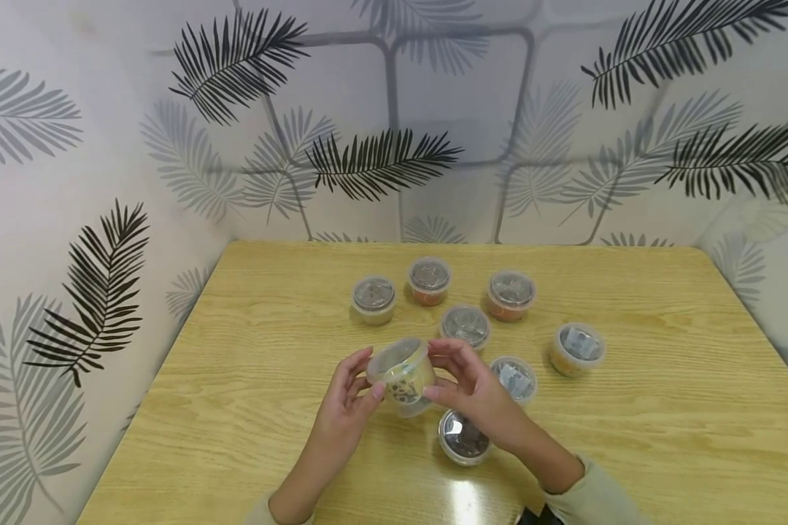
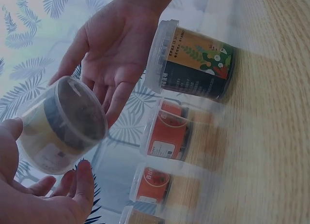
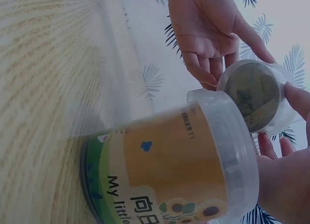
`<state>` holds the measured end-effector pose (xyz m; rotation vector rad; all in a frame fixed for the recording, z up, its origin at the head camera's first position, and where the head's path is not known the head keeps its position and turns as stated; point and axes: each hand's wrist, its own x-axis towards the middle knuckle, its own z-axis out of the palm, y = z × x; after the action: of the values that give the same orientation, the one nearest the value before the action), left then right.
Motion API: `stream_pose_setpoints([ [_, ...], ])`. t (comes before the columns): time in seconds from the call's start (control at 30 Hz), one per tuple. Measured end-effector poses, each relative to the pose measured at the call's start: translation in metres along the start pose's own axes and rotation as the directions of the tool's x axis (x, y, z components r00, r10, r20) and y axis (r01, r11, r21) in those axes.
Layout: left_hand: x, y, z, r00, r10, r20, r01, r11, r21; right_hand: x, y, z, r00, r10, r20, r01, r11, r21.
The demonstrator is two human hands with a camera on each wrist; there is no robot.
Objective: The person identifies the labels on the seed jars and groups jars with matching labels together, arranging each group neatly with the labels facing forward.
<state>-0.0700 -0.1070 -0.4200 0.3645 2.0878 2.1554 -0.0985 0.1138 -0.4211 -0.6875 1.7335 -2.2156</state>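
Observation:
Between both hands is a clear plastic tub point(image 1: 407, 379) with a yellow printed label, tilted above the table. My left hand point(image 1: 344, 408) grips its left side, fingers behind and thumb in front near the rim. On the opposite side my right hand point(image 1: 476, 394) holds it with curled fingers and thumb. The left wrist view shows a dark layer through the round end of this tub point(image 2: 80, 110). In the right wrist view the tub point(image 3: 252, 96) has a grey-brown disc at its end. A dark-topped tub point(image 1: 465, 437) stands just below my right hand.
Several similar lidded tubs stand on the wooden table point(image 1: 249, 350), among them a pale one point(image 1: 374, 300), orange ones point(image 1: 430, 281) and one at the right point(image 1: 576, 350). A tub point(image 1: 514, 379) sits close behind my right hand. A leaf-patterned wall covering point(image 1: 446, 204) rises behind the table.

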Motion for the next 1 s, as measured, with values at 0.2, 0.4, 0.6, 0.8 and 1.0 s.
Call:
stream_pose_setpoints([
  [0.2, 0.0008, -0.0002, 0.0009, 0.999, 0.037, -0.001, -0.037, 0.999, 0.007, 0.0030, 0.0024, 0.0009, 1.000, 0.009, 0.000, -0.009, 1.000, -0.003],
  [0.4, -0.0001, -0.0004, 0.0019, 0.998, 0.066, 0.013, -0.066, 0.997, 0.027, 0.0047, 0.0040, 0.0006, 1.000, 0.015, 0.010, -0.014, 0.998, -0.065],
  [0.6, 0.0001, 0.0022, 0.0018, 0.991, 0.123, 0.047, -0.127, 0.988, 0.085, 0.0050, 0.0054, 0.0015, 1.000, -0.006, 0.024, 0.008, 0.995, -0.102],
  [0.8, 0.0005, 0.0025, 0.0031, 0.986, 0.155, 0.058, -0.162, 0.977, 0.138, 0.0057, 0.0065, 0.0046, 0.998, -0.050, 0.027, 0.053, 0.986, -0.155],
  [1.0, 0.0021, 0.0004, 0.0082, 0.994, 0.109, 0.008, -0.109, 0.974, 0.196, 0.0055, 0.0061, 0.0077, 0.999, -0.038, 0.012, 0.040, 0.983, -0.180],
])
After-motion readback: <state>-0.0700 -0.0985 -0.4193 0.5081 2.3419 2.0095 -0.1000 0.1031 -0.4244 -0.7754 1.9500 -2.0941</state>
